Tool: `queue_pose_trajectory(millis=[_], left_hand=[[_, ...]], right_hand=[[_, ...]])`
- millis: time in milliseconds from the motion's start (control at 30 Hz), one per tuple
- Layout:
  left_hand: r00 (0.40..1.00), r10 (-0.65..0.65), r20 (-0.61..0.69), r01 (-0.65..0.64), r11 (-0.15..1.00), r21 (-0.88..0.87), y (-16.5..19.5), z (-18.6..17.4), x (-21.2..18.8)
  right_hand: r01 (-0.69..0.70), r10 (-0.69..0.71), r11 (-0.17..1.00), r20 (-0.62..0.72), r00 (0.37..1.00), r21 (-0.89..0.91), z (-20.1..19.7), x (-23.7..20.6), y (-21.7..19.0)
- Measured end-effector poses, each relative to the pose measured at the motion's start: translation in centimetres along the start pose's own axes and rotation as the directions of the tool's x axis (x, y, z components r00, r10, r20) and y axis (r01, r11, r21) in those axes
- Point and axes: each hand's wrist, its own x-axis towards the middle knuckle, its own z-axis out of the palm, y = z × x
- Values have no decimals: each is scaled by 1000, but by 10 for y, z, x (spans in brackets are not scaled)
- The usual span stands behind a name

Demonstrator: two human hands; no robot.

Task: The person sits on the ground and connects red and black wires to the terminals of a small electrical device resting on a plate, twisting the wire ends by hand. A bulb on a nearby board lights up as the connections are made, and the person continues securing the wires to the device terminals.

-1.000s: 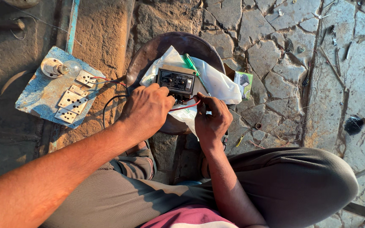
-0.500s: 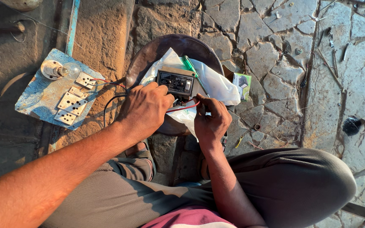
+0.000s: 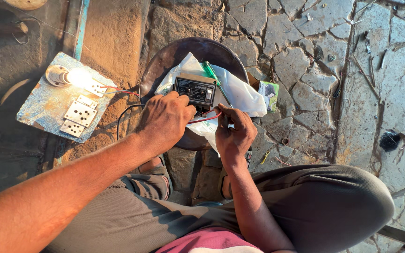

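- Black electrical unit (image 3: 195,90), small and box-shaped with a row of switches on its face, sits on a white plastic bag (image 3: 240,93) spread over a round dark metal pan (image 3: 165,61).
- Left hand (image 3: 165,119) lies palm down at the unit's near left corner, fingers curled and closed against its edge; whether they pinch anything underneath cannot be told.
- Right hand (image 3: 233,131) is just right of and below the unit, thumb and forefinger pressed together on a red wire (image 3: 205,119) that runs back toward the unit's underside.
- Green-handled screwdriver (image 3: 210,71) rests on the bag, touching the unit's top right corner.
- Switchboard panel (image 3: 64,100) lies on the ground well left of the pan; white sockets and a glowing bulb (image 3: 78,77) sit on it, with red and black leads (image 3: 123,91) running toward the pan.
- Small green-and-white carton (image 3: 270,93) sits just right of the bag on cracked stone paving (image 3: 315,93).
- Person sits with knees bent, grey trousers (image 3: 315,206) filling the lower frame.
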Motion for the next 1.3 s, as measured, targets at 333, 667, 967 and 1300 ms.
queue_pose_trajectory(millis=[333,667,967,1300], left_hand=[[1000,-13,-16,13,1000,-26,-2,-20,1],[999,-45,20,44,998,37,-7,-23,-2],[999,-31,27,29,998,63,-7,-16,-2],[999,-17,31,15,996,88,-10,-8,-1]], right_hand=[[1,-2,1000,12,1000,30,-6,-1,-3],[13,-13,1000,9,1000,-9,-1,1,-4],[-16,16,1000,25,1000,-1,-2,1,-5],[-35,35,999,26,999,13,-1,0,-4]])
